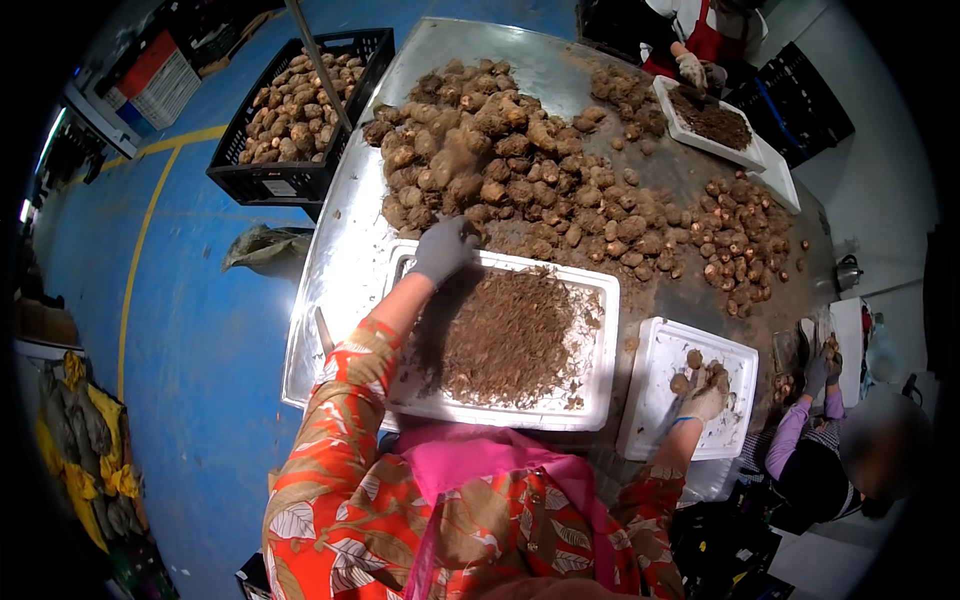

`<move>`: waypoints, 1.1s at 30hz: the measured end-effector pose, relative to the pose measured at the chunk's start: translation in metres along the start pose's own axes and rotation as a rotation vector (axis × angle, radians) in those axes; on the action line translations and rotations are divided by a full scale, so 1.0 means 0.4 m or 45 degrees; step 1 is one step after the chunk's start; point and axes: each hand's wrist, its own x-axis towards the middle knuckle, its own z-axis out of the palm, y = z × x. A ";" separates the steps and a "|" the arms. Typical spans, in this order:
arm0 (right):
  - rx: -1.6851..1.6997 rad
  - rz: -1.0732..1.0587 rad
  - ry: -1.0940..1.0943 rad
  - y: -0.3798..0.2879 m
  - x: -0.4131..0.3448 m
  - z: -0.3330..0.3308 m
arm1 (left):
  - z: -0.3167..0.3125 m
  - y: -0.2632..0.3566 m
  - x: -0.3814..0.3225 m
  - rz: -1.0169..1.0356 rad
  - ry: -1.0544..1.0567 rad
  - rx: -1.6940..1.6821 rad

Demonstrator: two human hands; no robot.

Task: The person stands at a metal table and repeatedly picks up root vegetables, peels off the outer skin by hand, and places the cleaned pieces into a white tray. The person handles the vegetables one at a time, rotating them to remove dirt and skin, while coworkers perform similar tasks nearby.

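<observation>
My left hand (444,251), in a grey glove, reaches over the far rim of a white foam tray (606,352) to the near edge of a heap of hairy brown taro corms (517,150). Its fingers curl at the heap; what lies in them is hidden. Loose brown root fibre and peelings (517,337) cover much of that tray. My right hand (705,401), in a soiled white glove, is over a smaller white foam tray (649,420). Small taro corms (679,384) are beside its fingers, and its grip is unclear.
A knife-like strip (324,330) lies by my left forearm on the metal table (337,247). A black crate (262,184) of taro stands beyond the left edge. Trimmed taro (739,240) is heaped at right. Co-workers' gloved hands (691,71) are at the far side and right.
</observation>
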 end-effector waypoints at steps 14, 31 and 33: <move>-0.454 -0.005 -1.195 0.144 -0.321 0.362 | -0.108 0.226 -0.128 0.363 -0.086 -0.689; -0.867 -0.564 -1.147 0.216 -0.448 0.470 | -0.108 0.302 -0.312 0.516 -0.126 -0.719; -0.853 -0.469 -1.221 0.206 -0.413 0.478 | -0.120 0.308 -0.321 0.367 -0.257 -1.058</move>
